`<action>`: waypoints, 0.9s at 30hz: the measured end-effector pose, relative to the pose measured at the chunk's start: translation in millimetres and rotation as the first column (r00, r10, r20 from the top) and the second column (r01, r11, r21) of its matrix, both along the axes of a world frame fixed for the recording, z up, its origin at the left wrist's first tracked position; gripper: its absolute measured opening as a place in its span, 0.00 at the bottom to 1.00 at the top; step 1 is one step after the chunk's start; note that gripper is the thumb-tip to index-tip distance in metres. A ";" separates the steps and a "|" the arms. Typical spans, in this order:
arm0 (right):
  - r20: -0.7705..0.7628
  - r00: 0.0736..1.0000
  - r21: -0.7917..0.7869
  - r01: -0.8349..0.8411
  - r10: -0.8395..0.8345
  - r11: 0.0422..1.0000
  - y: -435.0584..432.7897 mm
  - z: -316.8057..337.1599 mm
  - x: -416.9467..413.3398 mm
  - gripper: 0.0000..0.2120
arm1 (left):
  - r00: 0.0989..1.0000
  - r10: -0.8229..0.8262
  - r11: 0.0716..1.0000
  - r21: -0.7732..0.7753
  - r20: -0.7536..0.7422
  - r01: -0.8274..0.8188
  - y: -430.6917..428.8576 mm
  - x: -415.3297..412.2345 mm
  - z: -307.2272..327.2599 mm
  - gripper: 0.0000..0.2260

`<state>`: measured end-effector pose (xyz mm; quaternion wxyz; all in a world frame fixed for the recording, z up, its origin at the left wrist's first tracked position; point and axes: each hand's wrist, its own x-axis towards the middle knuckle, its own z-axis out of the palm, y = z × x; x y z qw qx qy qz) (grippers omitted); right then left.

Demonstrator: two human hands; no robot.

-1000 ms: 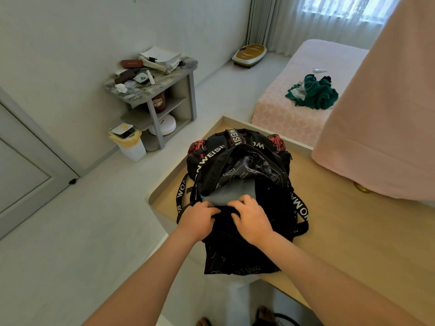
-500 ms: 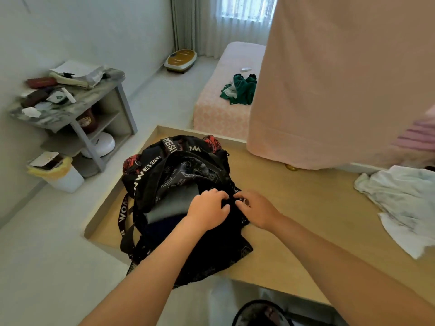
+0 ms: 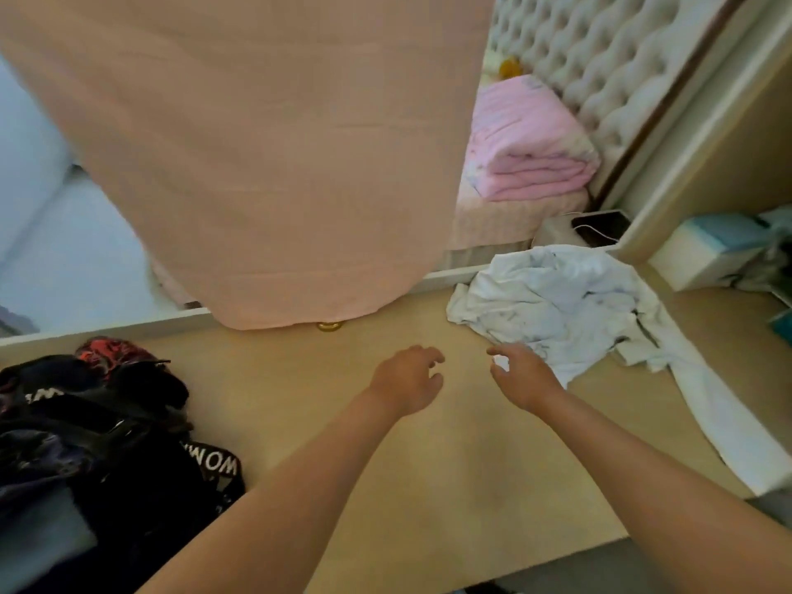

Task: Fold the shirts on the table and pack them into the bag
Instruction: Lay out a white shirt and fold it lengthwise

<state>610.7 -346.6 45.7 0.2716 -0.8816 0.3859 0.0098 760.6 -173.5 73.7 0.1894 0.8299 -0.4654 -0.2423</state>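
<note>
Head view: half a sec ago both hands were at the bag's opening. Now we've left it, and the view has swung right. The bag (image 3: 107, 443) sits at the table's left edge, partly out of frame. Our left hand (image 3: 407, 379) hangs over bare tabletop w/ fingers loosely curled, holding nothing. Our right hand (image 3: 520, 377) is also relaxed and empty, fingertips at the near edge of the white shirt (image 3: 557, 310); we can't tell if they touch it.

The shirt is thin, crumpled fabric in a loose heap at the table's back right, one long flap trailing toward the near edge. The table (image 3: 385, 486) is smooth pale wood-look laminate. The bag is black soft fabric w/ a red patterned patch on top. A matte pink cloth (image 3: 257, 143) hangs over the table's far side. Behind it are a folded pink blanket (image 3: 527, 156) and a tufted headboard (image 3: 600, 57).

The bag's strap (image 3: 216, 463) reads "WOM" in white; the rest is hidden.
</note>
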 end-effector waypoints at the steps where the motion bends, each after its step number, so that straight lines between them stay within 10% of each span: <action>1: -0.011 1.000 -0.021 0.025 -0.025 0.999 -22.8 -4.5 -7.6 0.17 | 1.000 -0.013 1.000 0.016 -0.011 0.013 -25.3 -5.4 -1.2 0.16; 9: -0.120 0.991 -0.168 0.033 -0.054 0.985 -134.3 -40.7 -25.8 0.31 | 0.994 -0.083 0.987 0.129 -0.071 0.091 -153.2 -25.5 -36.1 0.20; 14: 0.090 0.947 0.199 0.287 -0.309 0.937 -168.2 -49.5 5.5 0.49 | 0.997 -0.077 0.990 0.120 -0.028 0.080 -202.5 -20.9 -57.0 0.26; 20: 0.254 0.917 0.010 0.315 -0.307 0.949 -188.4 -51.1 10.2 0.10 | 0.999 -0.027 0.999 -0.017 0.019 0.028 -238.0 -21.8 -58.1 0.33; 27: 0.554 0.828 -0.371 0.154 0.085 0.916 -177.7 -30.6 -2.5 0.06 | 0.999 -0.014 0.999 -0.030 0.040 0.015 -259.0 -21.6 -38.3 0.20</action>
